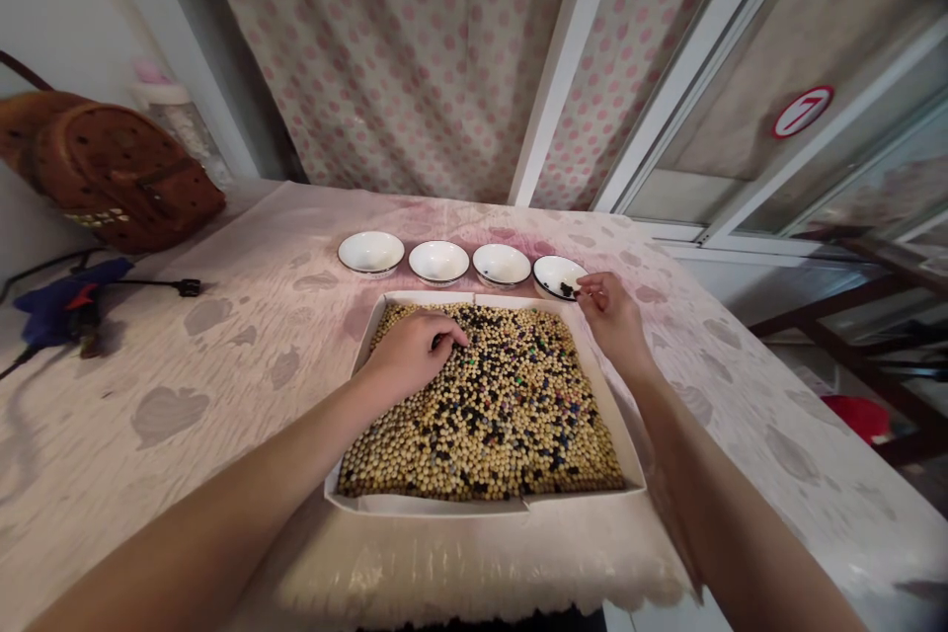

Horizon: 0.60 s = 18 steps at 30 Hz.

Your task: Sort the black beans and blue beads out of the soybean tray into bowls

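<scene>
A shallow white box (485, 506) holds a layer of small round beads or beans (474, 444), mostly pale yellow and black, with a few green, blue and purple ones. My left hand (415, 353) rests on their upper left part, fingers curled inward and thumb and fingertips close together; what they pinch, if anything, is hidden. At the rightmost white bowl (552, 269), my right hand (613, 318) has its fingertips pressed together over the rim. Dark pieces lie in that bowl just beside the fingertips. Whether something is between them is too small to tell.
More dark-rimmed white bowls (371, 253) stand in a row behind the box; one (502, 264) has a dark speck inside. On the left are a blue glue gun (55, 306), a black plug (189, 287) and a brown backpack (140, 168). A patterned cloth (244, 405) covers the table.
</scene>
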{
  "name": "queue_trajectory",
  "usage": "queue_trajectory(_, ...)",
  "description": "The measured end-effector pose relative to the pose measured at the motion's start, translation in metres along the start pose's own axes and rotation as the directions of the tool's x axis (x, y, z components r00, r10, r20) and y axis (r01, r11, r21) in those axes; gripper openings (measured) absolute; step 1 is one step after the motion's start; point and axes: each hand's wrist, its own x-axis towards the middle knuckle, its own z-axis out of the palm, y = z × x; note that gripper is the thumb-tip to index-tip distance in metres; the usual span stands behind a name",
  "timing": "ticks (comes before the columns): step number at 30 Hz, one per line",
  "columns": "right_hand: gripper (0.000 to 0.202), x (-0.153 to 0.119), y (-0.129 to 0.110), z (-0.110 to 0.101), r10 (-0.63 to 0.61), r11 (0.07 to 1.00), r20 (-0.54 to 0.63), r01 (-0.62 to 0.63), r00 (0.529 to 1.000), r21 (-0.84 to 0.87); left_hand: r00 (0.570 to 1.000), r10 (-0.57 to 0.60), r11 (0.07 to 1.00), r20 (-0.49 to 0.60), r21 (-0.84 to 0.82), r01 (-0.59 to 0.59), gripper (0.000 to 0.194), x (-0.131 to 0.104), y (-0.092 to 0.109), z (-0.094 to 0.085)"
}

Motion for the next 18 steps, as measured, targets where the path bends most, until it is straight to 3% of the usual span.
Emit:
queue_trajectory(3, 0.024, 0.007, 0.011, 0.002, 0.019, 0.999, -0.067, -0.022, 0.998, -0.047, 1.000, 0.008, 1.000, -0.007, 0.003, -0.008, 0.030, 0.000, 0.000, 0.000)
queue_trajectory(7, 0.025, 0.009, 0.014, 0.006, 0.045, 0.998, -0.074, -0.048, 0.996, -0.040, 1.000, 0.018, 1.000, -0.011, 0.001, -0.018, 0.031, 0.000, 0.000, 0.001)
queue_trajectory(14, 0.026, 0.003, -0.003, -0.004, 0.099, 0.993, -0.044, -0.096, 0.994, 0.073, 1.000, 0.022, 1.000, -0.007, -0.006, -0.022, 0.030, 0.000, -0.001, 0.000)
queue_trajectory(16, 0.024, -0.002, -0.021, -0.012, 0.092, 0.976, 0.056, -0.101, 0.994, 0.193, 1.000, 0.027, 1.000, -0.009, -0.006, -0.027, 0.030, 0.000, -0.002, 0.001)
queue_trajectory(18, 0.027, -0.009, -0.045, -0.020, 0.032, 0.922, 0.338, -0.158, 0.941, 0.354, 0.999, 0.036, 0.999, -0.015, -0.008, -0.036, 0.030, 0.000, -0.003, 0.001)
